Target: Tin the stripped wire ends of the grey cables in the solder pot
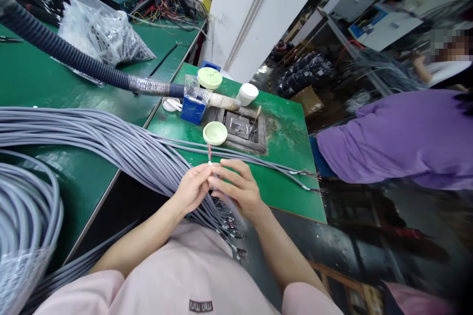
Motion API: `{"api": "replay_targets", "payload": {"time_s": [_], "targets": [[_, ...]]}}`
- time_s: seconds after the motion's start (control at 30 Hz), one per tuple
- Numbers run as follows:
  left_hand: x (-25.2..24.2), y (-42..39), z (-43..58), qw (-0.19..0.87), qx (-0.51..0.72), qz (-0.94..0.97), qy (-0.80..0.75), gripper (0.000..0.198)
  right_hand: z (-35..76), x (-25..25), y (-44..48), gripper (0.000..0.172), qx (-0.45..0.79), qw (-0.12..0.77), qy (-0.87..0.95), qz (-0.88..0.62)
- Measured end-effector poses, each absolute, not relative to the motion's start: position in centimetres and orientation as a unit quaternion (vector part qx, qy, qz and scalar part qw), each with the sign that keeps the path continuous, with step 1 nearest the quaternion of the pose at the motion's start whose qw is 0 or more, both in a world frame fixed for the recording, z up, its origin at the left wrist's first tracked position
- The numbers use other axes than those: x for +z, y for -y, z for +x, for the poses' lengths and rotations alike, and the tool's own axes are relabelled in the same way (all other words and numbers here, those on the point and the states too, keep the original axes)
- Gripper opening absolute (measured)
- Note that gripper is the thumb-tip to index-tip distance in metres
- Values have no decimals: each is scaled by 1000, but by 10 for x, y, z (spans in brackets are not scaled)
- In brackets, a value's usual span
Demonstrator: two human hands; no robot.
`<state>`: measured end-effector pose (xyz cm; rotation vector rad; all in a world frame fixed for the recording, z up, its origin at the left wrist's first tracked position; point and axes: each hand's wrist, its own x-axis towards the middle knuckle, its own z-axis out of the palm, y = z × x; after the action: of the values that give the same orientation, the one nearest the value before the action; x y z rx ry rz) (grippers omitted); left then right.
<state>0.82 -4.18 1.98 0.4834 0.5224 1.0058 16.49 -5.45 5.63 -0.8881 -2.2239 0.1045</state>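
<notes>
Between my two hands is the end of a grey cable, its thin red and dark wires (210,151) sticking up past a white band. My left hand (194,188) pinches the cable just below those wires. My right hand (242,189) has its fingers curled round the cable lower down, its thumb mostly hidden. Just beyond the wire tips sits a shallow pale-green round dish (215,134). A thick bundle of grey cables (121,145) runs from the left and droops past my hands, its stripped ends (231,229) hanging by my lap.
A dark square solder pot (239,127) is set into the green table (284,152), with a thin tool leaning in it. A ribbed hose (92,61) ends above it by a blue box (192,109). A white cup (247,93) stands behind. A person in purple (399,140) is at right.
</notes>
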Motion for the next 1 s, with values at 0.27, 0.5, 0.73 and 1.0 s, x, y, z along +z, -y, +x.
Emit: {"api": "replay_targets", "payload": {"time_s": [0.27, 0.5, 0.73, 1.0], "targets": [[3, 28, -11, 349, 544, 655, -392, 21, 185, 65, -9, 25, 107, 526, 660, -526], [-11, 26, -7, 245, 519, 721, -388, 18, 188, 37, -53, 29, 218, 541, 613, -534], [-15, 26, -7, 229, 492, 749, -381, 19, 183, 29, -63, 31, 232, 506, 626, -546], [-17, 26, -6, 241, 489, 751, -374, 18, 178, 33, -65, 27, 198, 449, 685, -539]]}}
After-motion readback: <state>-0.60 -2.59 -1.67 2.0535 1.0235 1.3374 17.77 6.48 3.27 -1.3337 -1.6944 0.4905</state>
